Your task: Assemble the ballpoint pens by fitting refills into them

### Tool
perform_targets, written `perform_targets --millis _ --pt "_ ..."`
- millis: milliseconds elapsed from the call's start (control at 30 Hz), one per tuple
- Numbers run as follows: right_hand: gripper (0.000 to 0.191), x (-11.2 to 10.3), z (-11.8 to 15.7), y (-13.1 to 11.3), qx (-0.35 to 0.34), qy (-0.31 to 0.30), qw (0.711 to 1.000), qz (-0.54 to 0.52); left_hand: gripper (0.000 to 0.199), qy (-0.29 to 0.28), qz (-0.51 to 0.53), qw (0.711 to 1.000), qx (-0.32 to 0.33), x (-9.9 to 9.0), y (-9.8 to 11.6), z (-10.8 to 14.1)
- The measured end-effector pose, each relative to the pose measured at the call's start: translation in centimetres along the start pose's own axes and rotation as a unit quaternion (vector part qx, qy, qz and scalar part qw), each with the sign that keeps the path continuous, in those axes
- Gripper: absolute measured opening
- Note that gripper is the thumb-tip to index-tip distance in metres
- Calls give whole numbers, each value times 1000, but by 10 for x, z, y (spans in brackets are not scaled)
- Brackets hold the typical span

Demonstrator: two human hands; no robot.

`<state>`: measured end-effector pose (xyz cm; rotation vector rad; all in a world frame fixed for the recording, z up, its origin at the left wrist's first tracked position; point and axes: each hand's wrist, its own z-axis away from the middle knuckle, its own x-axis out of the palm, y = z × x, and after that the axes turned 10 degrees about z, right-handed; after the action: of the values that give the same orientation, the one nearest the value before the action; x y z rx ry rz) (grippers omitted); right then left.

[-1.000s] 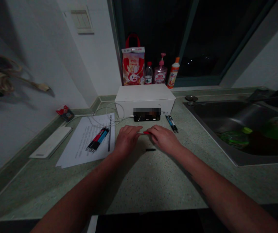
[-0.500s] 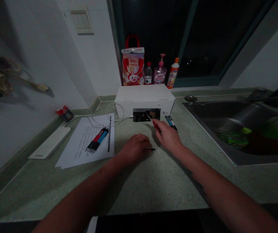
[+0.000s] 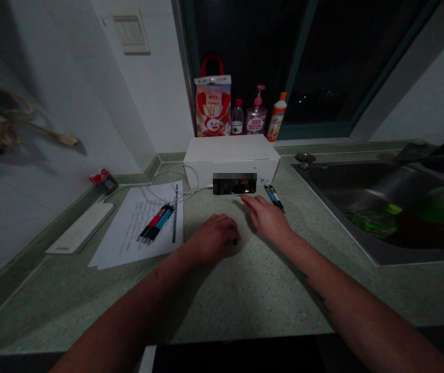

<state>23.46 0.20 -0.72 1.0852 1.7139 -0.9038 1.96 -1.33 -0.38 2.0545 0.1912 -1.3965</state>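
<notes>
My right hand (image 3: 266, 215) is closed on a red pen (image 3: 244, 200), whose thin tip points left in front of a black phone (image 3: 234, 186). The phone leans on a white box (image 3: 232, 150). My left hand (image 3: 216, 238) is curled low over the counter, closed on a small dark object (image 3: 235, 242) that is mostly hidden by the fingers. Two pens (image 3: 274, 198) lie right of the phone. Several red, blue and black pens (image 3: 155, 224) rest on printed sheets (image 3: 129, 228) at the left.
A white cable (image 3: 148, 185) loops from the phone to the left, near a white flat bar (image 3: 82, 228) and a small red packet (image 3: 103, 181). Behind the box stand a bag (image 3: 213, 106) and several bottles (image 3: 256, 116). The sink (image 3: 346, 217) is at the right.
The pen in my right hand has swung lower and flatter, its tip now lower on the phone. In my left hand, the dark object shows less beyond the fingers.
</notes>
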Motion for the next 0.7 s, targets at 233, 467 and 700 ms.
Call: perform_targets --millis 233,467,700 --pt "58 4 0 2 -3 0 1000 10 22 -28 -3 1000 0 -10 0 2" --pt "57 3 1 1 -10 -6 1000 5 14 -23 4 1000 -7 -12 0 1" --pt "58 1 1 -1 -18 -11 1000 23 20 177 28 973 -143 -3 -16 3"
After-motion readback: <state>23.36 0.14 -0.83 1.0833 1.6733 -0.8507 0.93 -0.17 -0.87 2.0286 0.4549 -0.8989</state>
